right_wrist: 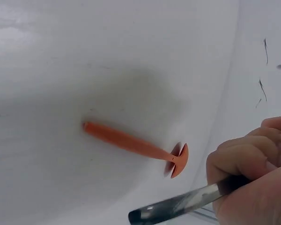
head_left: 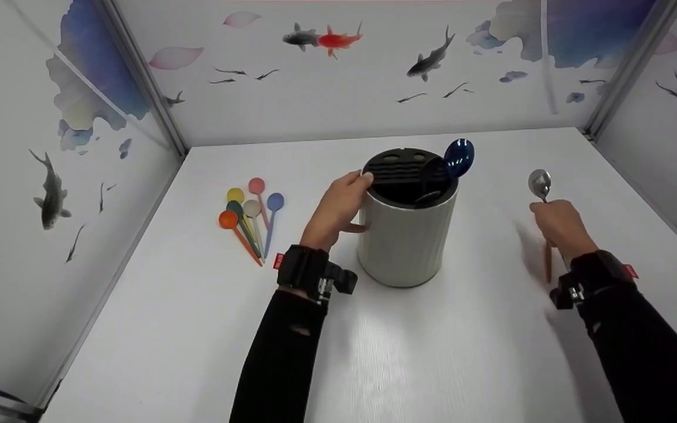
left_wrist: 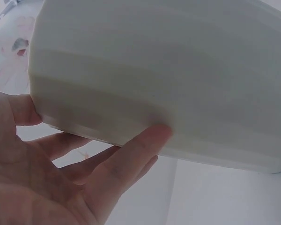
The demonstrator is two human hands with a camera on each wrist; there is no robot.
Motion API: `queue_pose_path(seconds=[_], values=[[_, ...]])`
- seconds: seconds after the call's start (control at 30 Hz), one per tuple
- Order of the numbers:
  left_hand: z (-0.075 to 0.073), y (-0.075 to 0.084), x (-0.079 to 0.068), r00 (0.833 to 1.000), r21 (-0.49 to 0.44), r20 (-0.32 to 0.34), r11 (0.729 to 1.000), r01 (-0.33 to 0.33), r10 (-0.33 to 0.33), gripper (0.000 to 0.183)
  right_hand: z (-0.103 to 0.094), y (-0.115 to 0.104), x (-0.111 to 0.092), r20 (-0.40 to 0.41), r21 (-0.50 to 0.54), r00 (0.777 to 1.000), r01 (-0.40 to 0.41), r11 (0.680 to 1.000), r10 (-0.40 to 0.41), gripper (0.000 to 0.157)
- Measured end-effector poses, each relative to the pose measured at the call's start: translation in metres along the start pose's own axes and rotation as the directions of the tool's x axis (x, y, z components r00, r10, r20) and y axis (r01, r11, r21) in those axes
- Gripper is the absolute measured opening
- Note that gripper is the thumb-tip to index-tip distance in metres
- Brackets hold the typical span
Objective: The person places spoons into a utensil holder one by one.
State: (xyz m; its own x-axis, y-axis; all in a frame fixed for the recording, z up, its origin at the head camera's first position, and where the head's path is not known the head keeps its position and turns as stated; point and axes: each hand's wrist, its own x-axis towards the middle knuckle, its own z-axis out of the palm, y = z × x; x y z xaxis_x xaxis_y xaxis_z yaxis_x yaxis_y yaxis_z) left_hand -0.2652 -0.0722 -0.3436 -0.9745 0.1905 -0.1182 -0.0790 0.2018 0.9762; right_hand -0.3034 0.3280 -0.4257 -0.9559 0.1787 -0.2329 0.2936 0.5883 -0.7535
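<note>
Head view: left hand (head_left: 338,205) pressed against the side of a white ribbed utensil holder (head_left: 406,235), fingers relaxed along its wall, thumb near the black slotted lid (head_left: 403,173); a dark blue spoon (head_left: 458,157) standing in the lid on the side away from that hand. Right hand (head_left: 559,226) well apart from the holder, curled round a metal spoon (head_left: 539,185), bowl up and just beyond the knuckles; an orange handle (head_left: 548,261) showing beneath the same hand. Well out past the left hand, a fan of colourful spoons (head_left: 250,217) flat on the white worktop (head_left: 421,352). Left wrist view: fingers (left_wrist: 131,154) spread and straight, tips touching the ribbed holder wall (left_wrist: 178,79). Right wrist view: fingers (right_wrist: 246,161) pinching the metal handle (right_wrist: 178,206), an orange spoon (right_wrist: 136,145) lying on the worktop (right_wrist: 84,56) just below, not touched.
</note>
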Motion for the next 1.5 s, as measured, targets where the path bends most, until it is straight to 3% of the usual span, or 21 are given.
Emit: queue_pose_path(seconds=[0.1, 0.17, 0.3, 0.43, 0.7, 1.03, 1.37, 1.5], values=[[0.0, 0.0, 0.0, 1.0, 0.002, 0.002, 1.0, 0.003, -0.003, 0.052, 0.003, -0.009, -0.003, -0.001, 0.164, 0.998, 0.067, 0.984, -0.068, 0.033], [0.0, 0.0, 0.0, 1.0, 0.005, 0.003, 1.0, 0.0, 0.0, 0.052, 0.005, -0.016, -0.005, -0.001, 0.294, 0.994, 0.107, 0.95, -0.112, 0.038], [0.0, 0.001, 0.0, 1.0, 0.007, 0.002, 1.0, -0.003, 0.003, 0.052, 0.012, -0.034, -0.01, -0.001, 0.531, 0.978, 0.178, 0.828, -0.209, 0.045], [0.0, 0.001, -0.002, 1.0, 0.005, 0.0, 1.0, -0.006, 0.006, 0.051, 0.019, -0.051, -0.018, -0.029, 0.659, 0.955, 0.242, 0.713, -0.296, 0.045], [0.001, 0.001, -0.002, 1.0, 0.003, 0.004, 1.0, -0.01, 0.01, 0.05, 0.029, -0.084, -0.039, -0.127, 0.715, 0.885, 0.395, 0.578, -0.447, 0.047], [0.0, 0.0, -0.001, 1.0, -0.008, 0.0, 1.0, -0.008, 0.008, 0.048, 0.033, -0.122, -0.06, -0.195, 0.716, 0.801, 0.511, 0.476, -0.566, 0.051], [-0.001, 0.001, -0.001, 1.0, -0.014, 0.001, 1.0, -0.002, 0.002, 0.047, 0.03, -0.158, -0.077, -0.252, 0.78, 0.751, 0.531, 0.331, -0.611, 0.053], [-0.001, 0.0, 0.0, 1.0, -0.009, 0.001, 1.0, -0.006, 0.006, 0.047, 0.028, -0.171, -0.084, -0.26, 0.796, 0.714, 0.539, 0.274, -0.65, 0.054]])
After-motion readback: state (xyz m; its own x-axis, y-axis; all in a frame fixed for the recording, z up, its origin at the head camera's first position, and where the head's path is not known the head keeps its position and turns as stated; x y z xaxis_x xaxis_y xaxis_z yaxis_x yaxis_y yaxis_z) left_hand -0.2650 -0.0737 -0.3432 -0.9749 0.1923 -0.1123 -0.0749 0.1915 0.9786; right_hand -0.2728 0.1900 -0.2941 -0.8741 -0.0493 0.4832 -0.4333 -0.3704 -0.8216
